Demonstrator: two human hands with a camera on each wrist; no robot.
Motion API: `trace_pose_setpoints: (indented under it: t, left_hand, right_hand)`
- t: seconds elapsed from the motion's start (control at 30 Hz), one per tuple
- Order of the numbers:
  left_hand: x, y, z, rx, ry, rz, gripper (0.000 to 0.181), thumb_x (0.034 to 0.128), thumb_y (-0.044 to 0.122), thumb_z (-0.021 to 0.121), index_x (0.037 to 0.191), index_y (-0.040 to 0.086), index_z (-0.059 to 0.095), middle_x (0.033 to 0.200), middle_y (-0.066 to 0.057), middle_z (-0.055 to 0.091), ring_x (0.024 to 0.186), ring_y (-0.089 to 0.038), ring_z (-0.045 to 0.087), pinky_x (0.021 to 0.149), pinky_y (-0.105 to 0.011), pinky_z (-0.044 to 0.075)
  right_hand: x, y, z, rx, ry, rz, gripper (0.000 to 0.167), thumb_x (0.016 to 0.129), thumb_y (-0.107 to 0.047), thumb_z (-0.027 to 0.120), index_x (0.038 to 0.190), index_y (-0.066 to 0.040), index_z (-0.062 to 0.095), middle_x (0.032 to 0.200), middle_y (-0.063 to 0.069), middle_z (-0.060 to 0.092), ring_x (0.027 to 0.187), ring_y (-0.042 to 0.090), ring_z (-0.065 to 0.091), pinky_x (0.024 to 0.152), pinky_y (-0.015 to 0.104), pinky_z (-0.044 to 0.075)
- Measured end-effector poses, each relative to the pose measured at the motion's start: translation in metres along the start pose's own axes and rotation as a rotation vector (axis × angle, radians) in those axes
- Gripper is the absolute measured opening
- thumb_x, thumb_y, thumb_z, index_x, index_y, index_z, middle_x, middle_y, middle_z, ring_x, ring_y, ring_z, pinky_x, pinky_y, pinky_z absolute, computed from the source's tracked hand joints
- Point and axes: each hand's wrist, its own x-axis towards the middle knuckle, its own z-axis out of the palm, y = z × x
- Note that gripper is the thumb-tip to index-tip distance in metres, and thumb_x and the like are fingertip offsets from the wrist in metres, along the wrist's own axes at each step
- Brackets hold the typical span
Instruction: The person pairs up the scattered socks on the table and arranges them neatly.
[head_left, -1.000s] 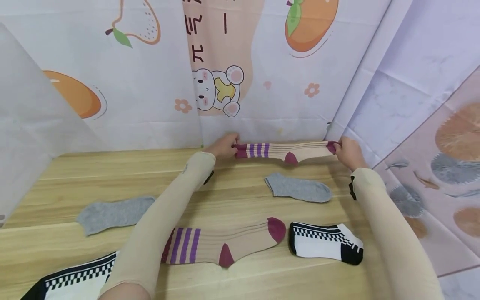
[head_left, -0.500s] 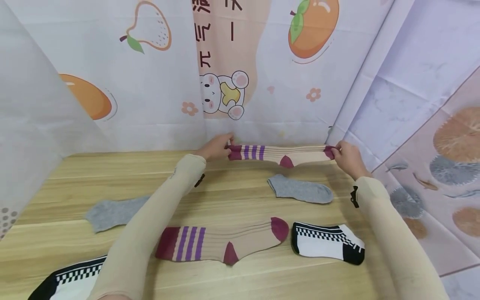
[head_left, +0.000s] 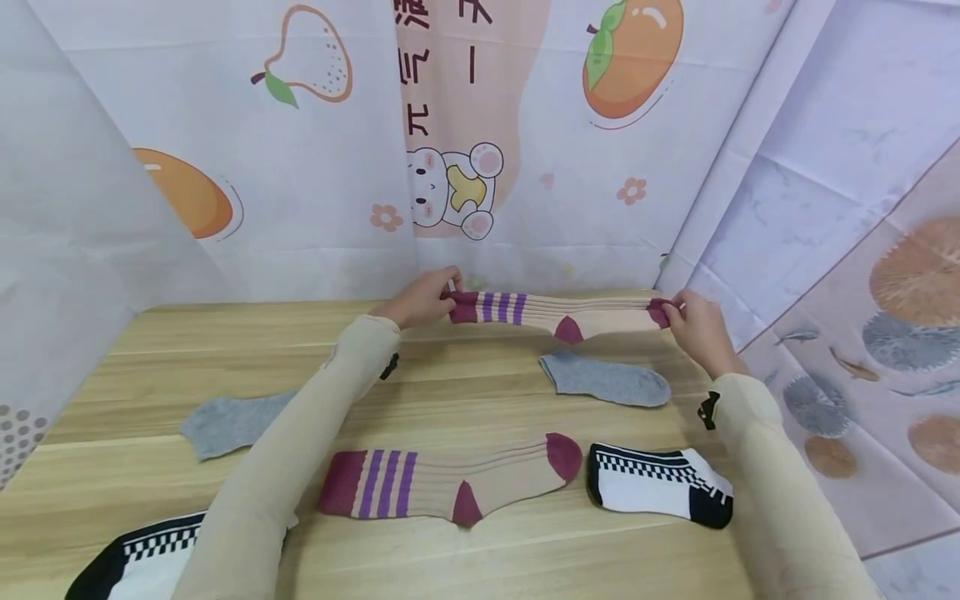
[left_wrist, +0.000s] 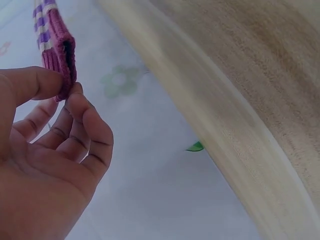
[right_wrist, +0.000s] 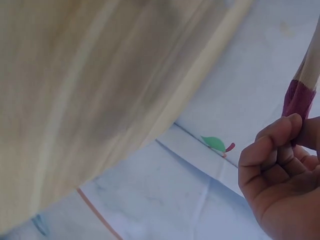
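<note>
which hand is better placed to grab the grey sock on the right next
Probably the right hand: though it pinches the toe of the held striped sock, it is close to that grey sock. The left hand, pinching the cuff, is farther off.

The head camera looks forward and down from the near side of the table (head_left: 450, 396), far enough back to reach the curtain (head_left: 322, 208) behind it. The left wrist camera looks tilted past the table's far edge, close upon the left hand (head_left: 420, 298); it shares the held striped sock (head_left: 543, 312) at its cuff with the head view. The right wrist camera, equally close to the right hand (head_left: 701, 329), shares the toe end beyond the table, though dimness leaves its exact angle uncertain.
</note>
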Motion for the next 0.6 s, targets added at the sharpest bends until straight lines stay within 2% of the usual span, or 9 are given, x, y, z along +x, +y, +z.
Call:
trace_pose_setpoints:
  t: [0.17, 0.33, 0.6]
  left_hand:
    - [-0.008, 0.0, -0.003, -0.026, 0.017, -0.004, 0.017, 0.0918, -0.001, 0.058, 0.106, 0.008, 0.053, 0.09, -0.012, 0.064, 0.081, -0.023, 0.057, 0.074, -0.036, 0.047]
    - [-0.017, 0.001, -0.005, -0.043, 0.018, -0.009, 0.017, 0.0923, -0.002, 0.056, 0.106, 0.008, 0.053, 0.089, -0.011, 0.063, 0.078, -0.023, 0.057, 0.072, -0.035, 0.047]
    - [-0.032, 0.007, -0.008, -0.046, 0.016, -0.002, 0.017, 0.0927, -0.002, 0.056, 0.106, 0.009, 0.054, 0.089, -0.011, 0.064, 0.078, -0.023, 0.057, 0.071, -0.035, 0.047]
  right_hand:
    - [-0.011, -0.005, 0.002, 0.012, 0.022, -0.021, 0.014, 0.097, -0.007, 0.06, 0.09, 0.006, 0.06, 0.07, 0.02, 0.066, 0.056, 0.026, 0.054, 0.049, 0.034, 0.039]
    - [-0.02, -0.01, 0.0, 0.035, 0.043, -0.022, 0.014, 0.097, -0.007, 0.061, 0.089, 0.004, 0.06, 0.066, 0.017, 0.065, 0.053, 0.019, 0.051, 0.049, 0.033, 0.039]
    - [-0.04, -0.022, -0.013, 0.06, 0.015, -0.021, 0.016, 0.099, -0.01, 0.059, 0.093, 0.005, 0.06, 0.063, 0.012, 0.063, 0.05, 0.013, 0.047, 0.045, 0.028, 0.037]
